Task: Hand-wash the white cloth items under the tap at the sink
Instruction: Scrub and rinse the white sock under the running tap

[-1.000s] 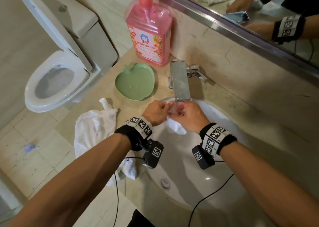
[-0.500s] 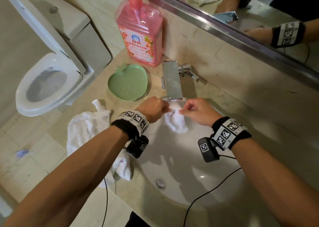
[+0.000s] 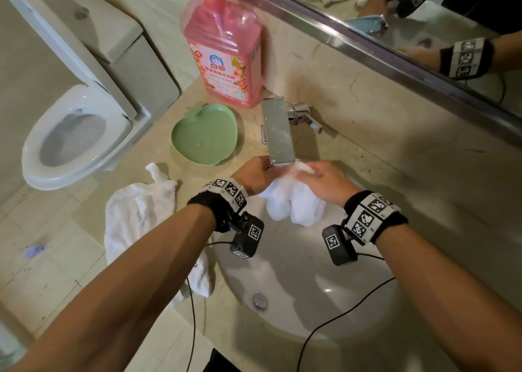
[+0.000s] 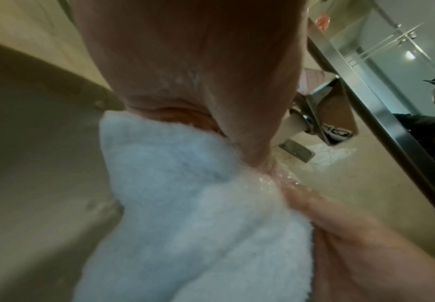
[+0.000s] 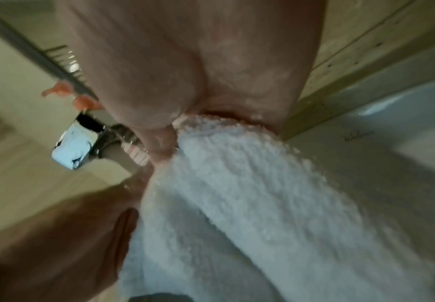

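Note:
A small white terry cloth [image 3: 293, 202] hangs bunched over the sink basin [image 3: 324, 301], right under the flat chrome tap [image 3: 278, 131]. My left hand [image 3: 255, 175] grips its top edge from the left, and my right hand [image 3: 324, 178] grips it from the right, fingers curled round the fabric. In the left wrist view the cloth [image 4: 185, 204] runs from my palm down to the other hand, wet. In the right wrist view the cloth [image 5: 250, 204] hangs from my closed fist. A second white cloth [image 3: 135, 216] lies crumpled on the counter left of the basin.
A pink detergent bottle [image 3: 226, 55] stands behind a green apple-shaped dish [image 3: 204, 134] on the counter. A toilet [image 3: 76, 134] with raised lid sits at the left. The mirror [image 3: 423, 18] runs along the back wall. Thin black cables [image 3: 339, 320] cross the basin.
My hands have come together again under the tap after pulling apart, and the cloth now hangs lower and fuller between them.

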